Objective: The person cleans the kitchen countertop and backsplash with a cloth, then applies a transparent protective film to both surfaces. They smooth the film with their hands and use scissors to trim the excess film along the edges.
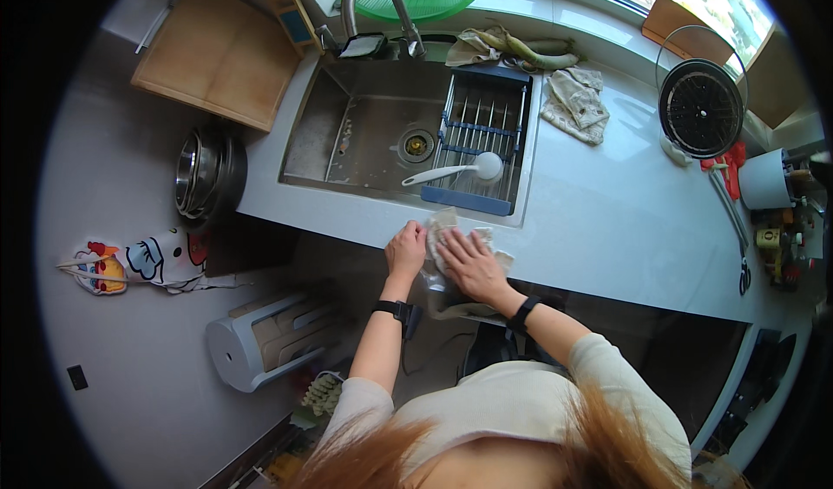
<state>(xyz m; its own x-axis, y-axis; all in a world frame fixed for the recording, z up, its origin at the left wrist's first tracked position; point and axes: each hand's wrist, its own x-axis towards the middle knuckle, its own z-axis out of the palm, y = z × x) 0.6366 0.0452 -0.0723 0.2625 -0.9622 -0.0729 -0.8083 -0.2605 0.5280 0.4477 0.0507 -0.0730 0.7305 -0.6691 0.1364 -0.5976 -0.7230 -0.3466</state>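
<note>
A light patterned cloth (444,223) lies bunched on the front edge of the white countertop (612,242), just before the sink. My right hand (474,264) rests flat on it, palm down, with the fingers slightly apart. At the cloth's left side, my left hand (406,249) is curled at the counter edge; whether it grips a fold is hidden. Something clear and shiny, perhaps plastic, hangs below the cloth (437,283). Behind it, a white long-handled brush (442,174) lies on the blue-ended draining rack (483,126) in the steel sink (384,115).
Left of the sink are a wooden board (218,56) and hanging steel bowls (207,173). Vegetables (530,50) and a second cloth (578,105) lie behind and to the right. A pan lid (701,108) leans at the far right, near scissors (744,277).
</note>
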